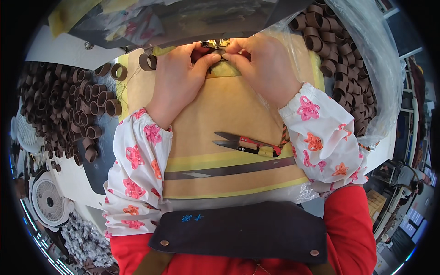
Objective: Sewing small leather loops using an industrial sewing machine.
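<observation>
Both hands meet at the lit needle area of a sewing machine (215, 43), at the top of the head view. Thumb and fingers of my left hand (183, 68) are pinched together just left of the presser foot. My right hand (261, 59) pinches from the other side, its thumb almost touching the left thumb. Between the fingertips sits a small brown piece (220, 52), mostly covered by them; its full shape is hidden. Red-and-black thread snips (247, 144) lie on the tan-covered work surface (220, 105), below the hands, blades pointing left.
Many brown fabric loops (55, 101) are heaped at the left, with a single loop (147, 62) near my left wrist. Another heap of loops (341, 59) fills a clear plastic bag (373, 59) at the right. A white fan (48, 201) stands at the lower left.
</observation>
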Demonstrator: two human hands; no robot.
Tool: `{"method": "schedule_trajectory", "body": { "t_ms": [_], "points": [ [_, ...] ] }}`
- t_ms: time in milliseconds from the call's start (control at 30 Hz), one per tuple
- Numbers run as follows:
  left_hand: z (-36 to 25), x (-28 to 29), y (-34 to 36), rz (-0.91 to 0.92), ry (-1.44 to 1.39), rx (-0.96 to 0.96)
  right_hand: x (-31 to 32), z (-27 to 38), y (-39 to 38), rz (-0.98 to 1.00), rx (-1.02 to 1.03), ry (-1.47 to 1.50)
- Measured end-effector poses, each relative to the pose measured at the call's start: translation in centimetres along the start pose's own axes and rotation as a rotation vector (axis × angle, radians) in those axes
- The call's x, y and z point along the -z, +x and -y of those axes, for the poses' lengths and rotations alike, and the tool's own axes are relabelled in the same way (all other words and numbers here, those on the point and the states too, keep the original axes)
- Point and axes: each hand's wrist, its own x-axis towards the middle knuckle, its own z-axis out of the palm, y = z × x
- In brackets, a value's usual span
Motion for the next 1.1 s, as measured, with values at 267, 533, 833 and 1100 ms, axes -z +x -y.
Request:
{"method": "schedule_trajectory", "body": {
  "t_ms": [267,533,833,1100],
  "points": [
    [0.4,0.1,-0.2,-0.008,0.039,-0.016,-0.1,-0.1,0.1,0.034,-0.027,-0.019],
    [0.4,0.1,-0.4,-0.01,-0.001,0.045,0.0,0.1,0.1,0.082,-0.036,-0.02],
    [-0.5,0.4,0.0,-0.03,0.238,-0.122,-0.4,-1.1,0.2,0.049,0.037,0.13],
    [-0.9,2.0,-2.7,0.294,0.124,-0.06,1.6,1.7,-3.1,0.083,-0.03,0.105]
  ]
}}
